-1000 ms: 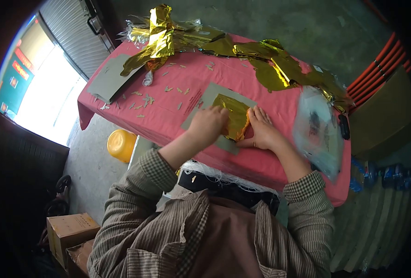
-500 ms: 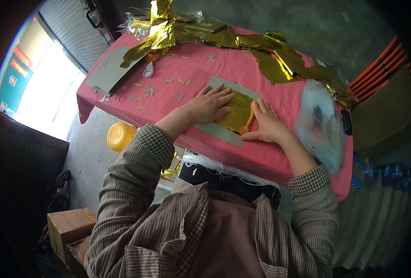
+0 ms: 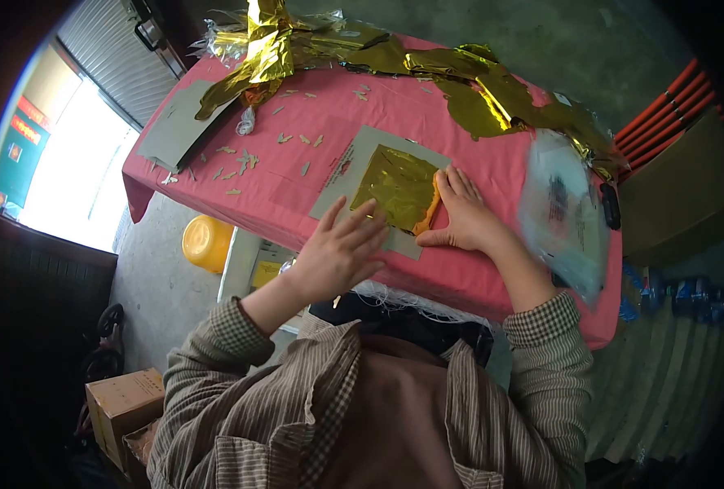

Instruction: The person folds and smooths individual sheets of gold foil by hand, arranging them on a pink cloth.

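A square of gold foil [image 3: 396, 186] with an orange-looking right edge lies on a grey board [image 3: 364, 149] at the front of the table. My right hand [image 3: 468, 218] rests against the foil's right edge, thumb and fingers apart. My left hand [image 3: 339, 254] hovers near the table's front edge, just below and left of the foil, with its fingers spread and nothing in them. Under the board's left side, a clear printed plastic sheet [image 3: 297, 189] lies on the pink cloth.
Crumpled gold foil [image 3: 268, 53] runs along the far edge of the pink-covered table [image 3: 256, 216]. Small pale pieces [image 3: 248, 159] are scattered at left, near a grey folder [image 3: 178, 130]. Clear plastic bags [image 3: 566, 216] lie at right beside a black object [image 3: 610, 206]. A yellow bucket [image 3: 207, 243] stands on the floor.
My left hand has lifted off the foil and drawn back toward my body, uncovering more of the foil and board. My right hand has stayed at the foil's right edge.
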### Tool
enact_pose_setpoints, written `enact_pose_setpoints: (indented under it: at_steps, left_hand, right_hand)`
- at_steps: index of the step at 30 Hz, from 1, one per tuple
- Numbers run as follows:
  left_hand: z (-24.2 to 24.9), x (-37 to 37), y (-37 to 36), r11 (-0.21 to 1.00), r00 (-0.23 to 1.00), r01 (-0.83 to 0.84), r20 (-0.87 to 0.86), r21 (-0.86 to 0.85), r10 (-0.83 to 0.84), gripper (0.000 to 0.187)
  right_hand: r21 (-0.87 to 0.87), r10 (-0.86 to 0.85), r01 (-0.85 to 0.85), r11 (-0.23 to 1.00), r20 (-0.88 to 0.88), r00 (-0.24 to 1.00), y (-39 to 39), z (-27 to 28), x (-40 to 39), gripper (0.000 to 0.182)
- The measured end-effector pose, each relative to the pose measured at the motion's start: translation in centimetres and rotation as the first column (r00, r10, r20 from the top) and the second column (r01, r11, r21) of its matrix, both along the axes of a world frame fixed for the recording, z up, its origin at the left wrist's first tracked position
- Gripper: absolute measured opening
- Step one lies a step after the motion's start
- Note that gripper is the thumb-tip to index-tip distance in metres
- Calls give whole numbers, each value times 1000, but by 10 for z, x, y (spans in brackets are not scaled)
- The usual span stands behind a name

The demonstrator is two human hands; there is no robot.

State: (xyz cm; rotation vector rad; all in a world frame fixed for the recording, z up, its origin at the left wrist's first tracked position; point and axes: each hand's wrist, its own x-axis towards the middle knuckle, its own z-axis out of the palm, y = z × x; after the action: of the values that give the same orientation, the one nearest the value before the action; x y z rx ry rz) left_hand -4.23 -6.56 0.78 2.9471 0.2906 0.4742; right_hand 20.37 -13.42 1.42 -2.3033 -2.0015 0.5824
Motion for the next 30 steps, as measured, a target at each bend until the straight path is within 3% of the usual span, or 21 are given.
enact_pose_setpoints:
  at_steps: [4,6,8,10,12,14,15,17,18,20,30]
  left_hand:
    - [-5,3,-27,1000,1000,14,2,8,-14,54]
    - [-9,13,-39,974,976,205,95,-96,-196,55]
    - [-1,18,-41,970,960,236,163,-49,-225,54]
    - [5,21,-30,914,939,300,252,-274,-233,53]
    - [14,24,-7,942,958,228,230,-245,-172,52]
    - [19,33,22,968,990,-66,107,-241,94,55]
    - [12,37,35,969,988,-74,111,-236,103,55]
    - [-10,45,56,989,988,-148,34,-28,149,61]
    - [-10,46,58,988,988,-152,38,-24,152,61]
    - [-13,51,60,981,979,-144,-164,-131,121,67]
    - [-8,52,61,994,979,-103,-183,-46,93,70]
  right_hand:
    - [12,7,-7,1000,9,1000,-1,-1,0,122]
    - [19,11,-11,1000,14,1000,-1,-3,2,122]
    - [50,20,-21,999,17,1000,-1,-8,5,122]
    - [50,20,-21,999,16,1000,-1,-6,5,122]
    - [46,22,-23,999,13,1000,-2,-5,4,121]
    - [29,6,-7,1000,20,1000,-1,-3,1,121]
    - [35,15,-16,999,24,1000,-1,-4,1,121]
    - [37,13,-14,999,16,1000,-1,-4,2,121]
    - [42,17,-18,999,20,1000,-1,-3,1,121]
    - [19,11,-12,1000,17,1000,-1,-1,1,122]
    - [32,6,-7,999,36,999,9,1,-12,121]
